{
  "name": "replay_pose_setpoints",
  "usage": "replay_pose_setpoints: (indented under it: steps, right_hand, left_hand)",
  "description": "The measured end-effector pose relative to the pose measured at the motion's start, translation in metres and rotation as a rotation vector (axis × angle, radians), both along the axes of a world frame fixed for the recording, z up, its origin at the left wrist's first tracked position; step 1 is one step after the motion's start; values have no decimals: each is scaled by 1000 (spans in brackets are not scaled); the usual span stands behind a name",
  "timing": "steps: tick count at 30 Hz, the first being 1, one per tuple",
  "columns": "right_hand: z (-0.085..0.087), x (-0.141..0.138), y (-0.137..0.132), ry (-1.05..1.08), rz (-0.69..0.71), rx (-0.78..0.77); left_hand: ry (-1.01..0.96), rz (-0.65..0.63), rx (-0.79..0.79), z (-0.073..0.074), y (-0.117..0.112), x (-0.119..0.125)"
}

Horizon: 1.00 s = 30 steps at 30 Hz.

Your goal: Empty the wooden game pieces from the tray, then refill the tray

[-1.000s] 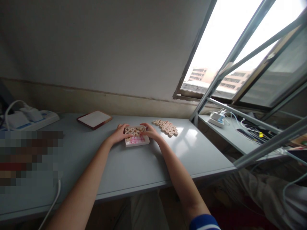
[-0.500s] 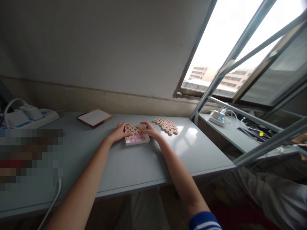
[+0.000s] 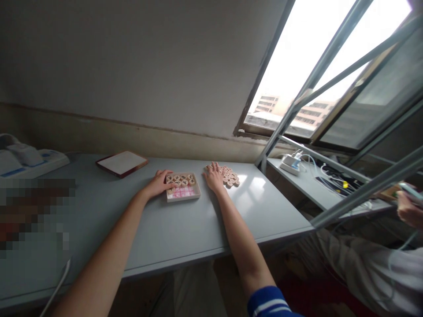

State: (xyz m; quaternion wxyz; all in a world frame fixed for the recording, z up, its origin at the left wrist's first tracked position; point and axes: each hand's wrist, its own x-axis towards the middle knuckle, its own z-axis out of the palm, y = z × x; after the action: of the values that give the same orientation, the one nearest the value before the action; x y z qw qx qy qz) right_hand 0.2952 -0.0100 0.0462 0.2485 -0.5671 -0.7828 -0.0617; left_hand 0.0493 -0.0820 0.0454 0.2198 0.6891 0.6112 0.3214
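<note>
A small open box (image 3: 185, 198) stands on the desk, with several round wooden Chinese chess pieces (image 3: 184, 181) in rows at its far side and pink lines showing on its bare floor. My left hand (image 3: 157, 183) grips the box's left side, thumb over the rim. To the right of the box, my right hand (image 3: 214, 177) lies with fingers spread over the left part of a loose cluster of chess pieces (image 3: 231, 178). Those under the fingers are hidden. It is open, with no piece visibly gripped.
A flat box lid (image 3: 123, 163) lies at the back left of the grey desk (image 3: 185, 237). Power strips (image 3: 39, 164) stand at far left. Beyond a metal bed frame (image 3: 287, 121), another desk carries chargers and cables (image 3: 333, 178). Another person's hand (image 3: 407, 209) holds a phone at far right.
My right hand has left the box and moved right onto the loose chess pieces, its fingers spreading. My left hand stays on the box. The camera view has shifted slightly right.
</note>
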Motion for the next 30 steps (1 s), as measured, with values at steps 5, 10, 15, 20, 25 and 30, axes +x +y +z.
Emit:
replay_pose_setpoints:
  steps: [5,10,15,20,25,30]
  right_hand:
    - [3,-5,-5,-57,5,-2]
    - [15,-10,-14,-86,58,-5]
    - [22,-10,-16,-114,37,-20]
    - [34,-11,-18,131,174,-52]
    - [49,-22,-30,279,594,-215]
    - [50,-35,-41,151,779,-450]
  left_hand:
    - [19,-18,8,0,0,0]
    - [27,-12,-4,2,0,1]
    - [32,0,-8,0,2,0]
    - [26,-12,0,-2,3,-2]
    - [21,-13,23,-3,4,-2]
    - [3,17,0,0,0,0]
